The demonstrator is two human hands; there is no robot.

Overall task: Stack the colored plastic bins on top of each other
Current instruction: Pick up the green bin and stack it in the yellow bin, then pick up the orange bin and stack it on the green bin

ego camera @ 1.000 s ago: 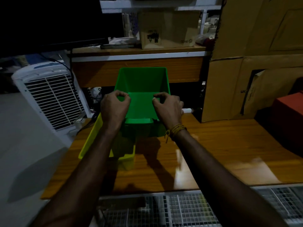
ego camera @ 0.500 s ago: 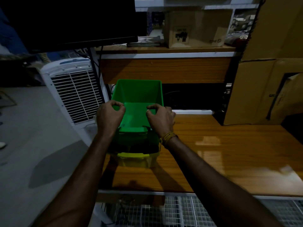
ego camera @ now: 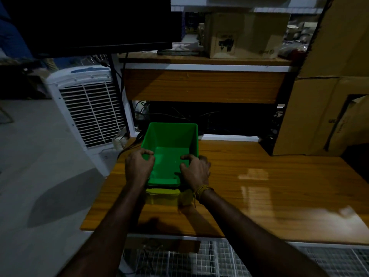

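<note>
While both hands grip, green bin [ego camera: 169, 144] nested in yellow bin [ego camera: 162, 196]

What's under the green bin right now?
A yellow bin sits under the green bin; only its near front edge shows. The rest is covered by the green bin and by the left hand and right hand gripping the green bin's sides.

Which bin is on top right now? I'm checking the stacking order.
The green bin is on top, gripped at its sides by the left hand and right hand. The yellow bin sits beneath, only its front edge showing.
</note>
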